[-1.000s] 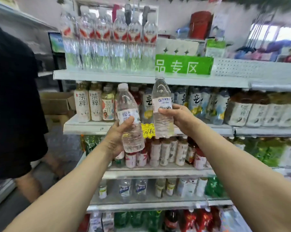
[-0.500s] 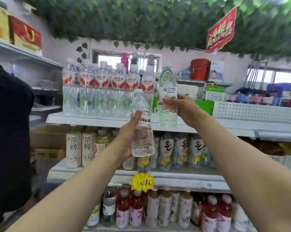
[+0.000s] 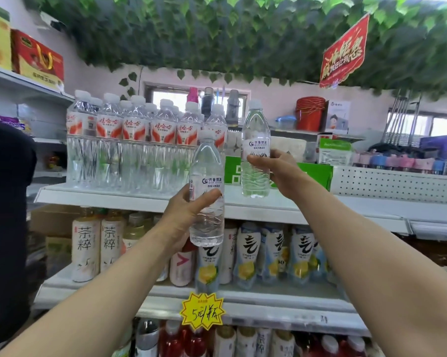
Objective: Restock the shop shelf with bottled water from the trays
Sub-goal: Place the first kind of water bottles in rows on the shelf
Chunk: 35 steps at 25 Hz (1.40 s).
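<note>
Water bottles [image 3: 207, 228] [image 3: 255, 124] higher in both hands [image 3: 189, 215] [image 3: 276, 171], at top shelf [image 3: 114, 195]

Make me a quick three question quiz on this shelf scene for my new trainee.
1. True or false: the left hand grips the near bottle lower than the far bottle in the right hand.
2. Label colour of the stocked bottles on the top shelf: A blue, B red and white, C green?
3. Fill in: the star-shaped price tag is ____.
Key: 1 true; 2 B; 3 yellow.
</note>
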### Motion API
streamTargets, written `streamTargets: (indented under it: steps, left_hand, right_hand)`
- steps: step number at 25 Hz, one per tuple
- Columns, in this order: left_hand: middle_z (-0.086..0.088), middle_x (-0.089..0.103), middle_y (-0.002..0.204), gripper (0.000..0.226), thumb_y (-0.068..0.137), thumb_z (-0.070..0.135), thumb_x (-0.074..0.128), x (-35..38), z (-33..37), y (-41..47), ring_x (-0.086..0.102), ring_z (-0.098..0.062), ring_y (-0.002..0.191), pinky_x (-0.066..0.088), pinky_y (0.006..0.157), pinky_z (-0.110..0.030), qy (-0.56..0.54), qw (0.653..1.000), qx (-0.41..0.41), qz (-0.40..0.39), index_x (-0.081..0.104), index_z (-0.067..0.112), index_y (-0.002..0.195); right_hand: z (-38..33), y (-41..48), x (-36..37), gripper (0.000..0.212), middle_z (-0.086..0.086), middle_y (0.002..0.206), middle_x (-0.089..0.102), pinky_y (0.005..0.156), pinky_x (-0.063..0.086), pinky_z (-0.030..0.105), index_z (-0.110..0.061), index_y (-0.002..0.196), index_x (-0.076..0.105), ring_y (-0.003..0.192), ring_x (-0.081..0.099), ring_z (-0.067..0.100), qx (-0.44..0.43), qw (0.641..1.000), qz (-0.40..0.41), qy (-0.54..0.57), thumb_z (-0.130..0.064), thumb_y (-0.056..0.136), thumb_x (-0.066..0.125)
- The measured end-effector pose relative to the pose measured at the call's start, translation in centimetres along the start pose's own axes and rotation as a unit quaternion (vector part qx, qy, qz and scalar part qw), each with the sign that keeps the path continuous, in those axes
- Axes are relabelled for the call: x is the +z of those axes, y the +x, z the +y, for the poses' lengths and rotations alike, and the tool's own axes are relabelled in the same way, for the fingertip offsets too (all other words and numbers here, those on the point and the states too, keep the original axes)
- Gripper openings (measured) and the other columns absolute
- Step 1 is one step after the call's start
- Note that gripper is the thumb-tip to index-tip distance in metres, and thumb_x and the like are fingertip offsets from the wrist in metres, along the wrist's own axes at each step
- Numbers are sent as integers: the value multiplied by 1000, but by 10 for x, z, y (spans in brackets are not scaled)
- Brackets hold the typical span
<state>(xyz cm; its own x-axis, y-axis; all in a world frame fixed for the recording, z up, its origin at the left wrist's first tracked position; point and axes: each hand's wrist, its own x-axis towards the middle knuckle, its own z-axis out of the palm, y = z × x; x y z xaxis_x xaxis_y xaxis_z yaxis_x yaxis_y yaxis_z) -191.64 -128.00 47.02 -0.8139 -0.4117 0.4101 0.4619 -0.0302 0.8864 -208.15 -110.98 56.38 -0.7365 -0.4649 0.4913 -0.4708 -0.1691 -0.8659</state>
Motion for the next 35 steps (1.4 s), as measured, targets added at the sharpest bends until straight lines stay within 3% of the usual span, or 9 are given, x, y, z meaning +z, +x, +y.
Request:
streamTargets:
  steps: [3, 6, 10, 14, 19, 24, 28, 32, 35]
  left_hand:
    - [-9, 77, 105, 61, 58, 37, 89, 3, -3, 9, 71, -29, 105, 49, 104, -50, -2, 1000, 12, 14, 70, 11, 111]
    - [-12, 77, 105, 52, 64, 26, 84, 5, -9, 19, 72, -29, 102, 52, 99, -46, -10, 999, 17, 29, 70, 6, 110]
    - [-12, 75, 111, 74, 59, 24, 89, 2, -19, 31, 71, -30, 105, 53, 94, -45, -20, 998, 31, 51, 59, 7, 125]
    - [-12, 74, 113, 94, 49, 27, 101, 3, -27, 41, 70, -31, 108, 51, 100, -48, -29, 997, 34, 55, 54, 8, 129]
    - [-13, 74, 114, 83, 58, 21, 93, 1, -30, 44, 70, -31, 108, 51, 102, -49, -35, 997, 38, 57, 53, 7, 130]
    - [-12, 74, 112, 82, 57, 25, 87, 0, -32, 43, 70, -32, 107, 52, 100, -48, -28, 997, 42, 52, 52, 6, 129]
    - [-11, 75, 110, 87, 53, 29, 94, 1, -33, 40, 71, -30, 105, 52, 99, -46, -5, 998, 42, 49, 53, 9, 127]
    - [-9, 75, 109, 83, 54, 30, 92, 4, -31, 37, 72, -26, 103, 55, 89, -37, 0, 998, 41, 45, 54, 11, 125]
    - [-11, 73, 114, 80, 57, 31, 86, 7, -29, 35, 72, -24, 103, 54, 85, -31, 6, 998, 37, 46, 54, 10, 127]
  right_hand:
    - [13, 20, -3, 86, 2, 111, 77, 91, 52, 36, -12, 125, 65, 106, 72, 20, 10, 1000, 12, -13, -38, 50, 97]
    - [32, 41, -6, 64, 4, 113, 75, 82, 50, 31, -10, 125, 63, 106, 70, 21, 27, 1000, 11, -1, -23, 70, 93]
    - [57, 71, -6, 71, 6, 122, 70, 78, 47, 29, -13, 133, 53, 109, 66, 21, 65, 998, 3, 13, -20, 74, 91]
    - [67, 98, -4, 72, 3, 122, 66, 96, 46, 37, -14, 134, 50, 112, 61, 24, 83, 996, -18, -9, -22, 75, 90]
    - [77, 121, 7, 86, 4, 133, 65, 97, 43, 43, -20, 144, 47, 120, 59, 27, 100, 994, -38, -34, -31, 72, 92]
    - [84, 132, 17, 93, 5, 135, 65, 114, 41, 53, -18, 143, 49, 124, 59, 28, 84, 994, -36, -54, -37, 65, 95]
    - [87, 131, 23, 87, 8, 139, 62, 113, 41, 45, -10, 145, 48, 126, 58, 28, 75, 994, 4, -74, -34, 73, 91]
    - [78, 110, 27, 92, 13, 142, 57, 108, 44, 45, -5, 148, 44, 126, 56, 33, 95, 991, 63, -67, -52, 79, 83]
    - [57, 84, 26, 67, 11, 128, 64, 93, 53, 39, -6, 132, 59, 110, 62, 29, 88, 989, 119, -8, -50, 85, 78]
